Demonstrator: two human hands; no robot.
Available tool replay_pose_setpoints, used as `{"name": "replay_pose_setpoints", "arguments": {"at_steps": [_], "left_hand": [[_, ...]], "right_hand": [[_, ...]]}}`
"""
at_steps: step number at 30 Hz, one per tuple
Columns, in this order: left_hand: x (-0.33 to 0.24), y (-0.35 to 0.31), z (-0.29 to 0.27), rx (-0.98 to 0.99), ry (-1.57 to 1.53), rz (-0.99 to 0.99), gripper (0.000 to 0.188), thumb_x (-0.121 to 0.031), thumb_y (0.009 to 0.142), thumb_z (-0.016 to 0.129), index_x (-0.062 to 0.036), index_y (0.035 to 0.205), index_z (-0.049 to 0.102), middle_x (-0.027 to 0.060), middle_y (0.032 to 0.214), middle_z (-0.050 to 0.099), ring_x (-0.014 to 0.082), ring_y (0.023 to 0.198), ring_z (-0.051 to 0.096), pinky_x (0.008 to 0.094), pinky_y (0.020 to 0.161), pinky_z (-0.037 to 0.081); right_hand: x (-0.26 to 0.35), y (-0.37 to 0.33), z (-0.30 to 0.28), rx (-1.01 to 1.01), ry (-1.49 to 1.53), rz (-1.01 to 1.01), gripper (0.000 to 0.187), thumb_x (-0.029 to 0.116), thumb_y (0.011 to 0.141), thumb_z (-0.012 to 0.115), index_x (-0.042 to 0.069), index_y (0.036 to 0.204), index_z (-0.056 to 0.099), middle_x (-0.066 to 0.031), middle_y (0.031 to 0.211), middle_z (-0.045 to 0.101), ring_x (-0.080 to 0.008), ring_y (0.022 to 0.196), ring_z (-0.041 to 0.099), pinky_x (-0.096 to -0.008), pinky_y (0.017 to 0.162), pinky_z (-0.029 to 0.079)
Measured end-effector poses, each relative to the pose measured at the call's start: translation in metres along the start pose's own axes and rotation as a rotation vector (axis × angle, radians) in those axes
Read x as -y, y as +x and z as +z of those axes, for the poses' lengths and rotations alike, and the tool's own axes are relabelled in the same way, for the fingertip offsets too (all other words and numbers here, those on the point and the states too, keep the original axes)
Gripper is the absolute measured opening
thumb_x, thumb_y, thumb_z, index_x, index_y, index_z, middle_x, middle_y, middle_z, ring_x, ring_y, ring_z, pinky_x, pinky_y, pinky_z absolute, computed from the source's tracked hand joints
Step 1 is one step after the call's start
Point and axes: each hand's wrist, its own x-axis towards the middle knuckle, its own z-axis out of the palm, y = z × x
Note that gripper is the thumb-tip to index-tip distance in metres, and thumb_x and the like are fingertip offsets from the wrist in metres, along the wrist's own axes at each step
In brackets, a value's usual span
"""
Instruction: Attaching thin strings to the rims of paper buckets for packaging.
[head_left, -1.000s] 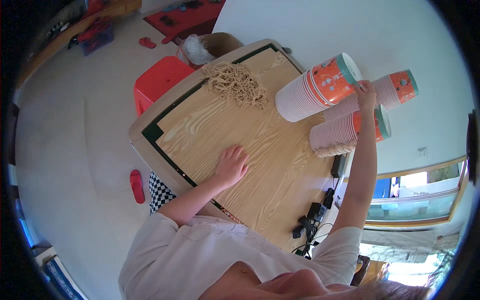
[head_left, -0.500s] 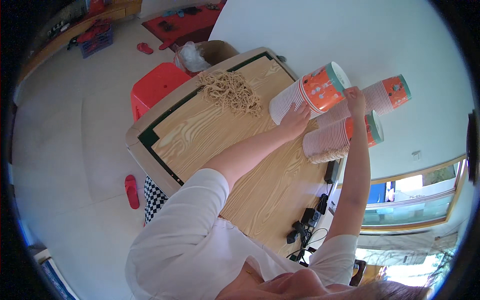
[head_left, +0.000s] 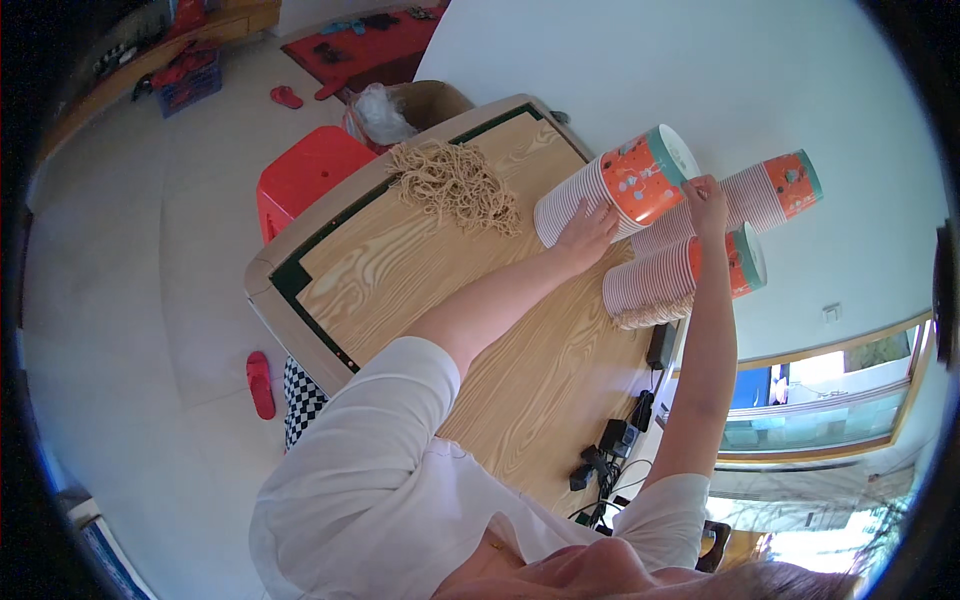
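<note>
A tall stack of paper buckets [head_left: 575, 212] stands bottom-up on the table, white rims piled below an orange top bucket with a green band. My left hand [head_left: 587, 238] lies against the side of this stack, fingers stretched out along the rims. Up at the green edge of the top bucket, my right hand [head_left: 707, 203] is closed in a pinch; whatever its fingers hold is too small to make out. Two similar stacks are close by: a nearer one [head_left: 645, 280] and a farther one [head_left: 755, 200], partly hidden by my right hand and forearm.
A tangled pile of tan cord-like strands [head_left: 455, 188] lies on the wooden table [head_left: 400, 270]. More pale strands [head_left: 655, 313] lie beside the nearer stack. Black adapters and cables [head_left: 612, 445] sit at the right edge. A red stool [head_left: 310, 178] and a cardboard box [head_left: 435, 103] stand beyond the table.
The view has shifted slightly. My left hand stays against the stack, and my right hand remains pinched at the top bucket's edge, with its fingers turned a little.
</note>
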Motion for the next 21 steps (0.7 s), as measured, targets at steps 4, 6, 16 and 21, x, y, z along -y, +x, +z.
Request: {"name": "replay_pose_setpoints", "arguments": {"at_steps": [4,6,16,21], "left_hand": [[-0.001,0.000,-0.004,0.070,-0.069,-0.005,0.038,-0.016,0.088,0.042,-0.0057,0.123,0.050,0.0096,0.133,0.042,0.0279,0.123,0.038,0.0555,0.102,0.030],[-0.001,0.001,-0.003,0.094,-0.091,-0.017,0.036,-0.016,0.088,0.042,-0.0065,0.121,0.052,0.0096,0.130,0.044,0.0278,0.121,0.040,0.0555,0.101,0.030],[-0.006,-0.009,-0.011,0.038,-0.147,-0.017,0.034,-0.018,0.085,0.052,-0.0063,0.116,0.054,0.0138,0.132,0.042,0.0331,0.120,0.041,0.0525,0.098,0.034],[0.018,-0.089,-0.022,-0.009,-0.629,-0.322,0.038,-0.021,0.086,0.055,-0.0061,0.120,0.051,0.0149,0.136,0.039,0.0326,0.125,0.038,0.0463,0.101,0.033]], "right_hand": [[-0.011,0.004,-0.002,-0.023,-0.098,-0.046,0.017,0.019,0.077,0.068,0.006,0.087,0.062,-0.0115,0.082,0.066,-0.0261,0.080,0.064,-0.0357,0.071,0.049],[-0.013,0.005,-0.003,-0.021,-0.079,-0.008,0.015,0.018,0.079,0.066,0.007,0.087,0.062,-0.0125,0.087,0.065,-0.0286,0.082,0.063,-0.0373,0.072,0.049],[0.037,0.037,-0.151,-0.479,-0.348,-0.378,0.023,0.021,0.083,0.065,0.007,0.102,0.061,-0.0079,0.098,0.065,-0.0205,0.098,0.059,-0.0353,0.088,0.043],[0.111,-0.091,-0.135,-0.507,0.384,0.064,0.022,0.020,0.091,0.057,0.002,0.104,0.057,-0.0031,0.096,0.057,-0.0121,0.092,0.051,-0.0283,0.085,0.040]]}}
